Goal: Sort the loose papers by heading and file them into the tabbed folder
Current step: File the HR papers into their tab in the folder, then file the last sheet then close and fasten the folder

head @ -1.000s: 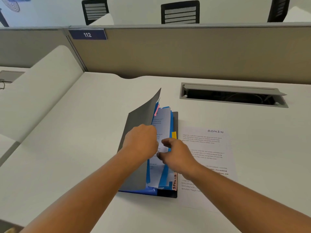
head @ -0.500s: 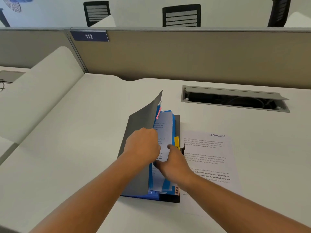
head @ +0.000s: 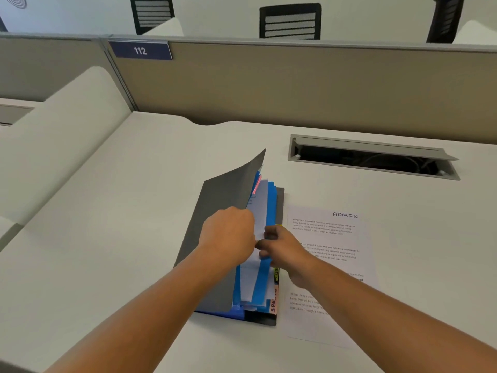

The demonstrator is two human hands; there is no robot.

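A dark grey tabbed folder [head: 215, 211] lies on the desk with its front cover lifted. Blue dividers [head: 271, 200] with pink and yellow tabs and a white sheet [head: 259, 211] show inside. My left hand [head: 228, 235] grips the raised cover and front leaves at their right edge. My right hand [head: 282, 244] has its curled fingers on the edges of the inner leaves, pinching among them. A loose printed paper headed ADMIN [head: 333, 238] lies flat just right of the folder, partly under my right forearm.
An open cable tray [head: 373, 157] is sunk into the desk behind the paper. A beige partition [head: 295, 84] with a sign reading 112 closes off the back. A white side panel [head: 59, 146] stands to the left. Chairs stand beyond the partition.
My right hand has slid left, further in among the folder's leaves towards my left hand. The cover stays lifted in my left hand.
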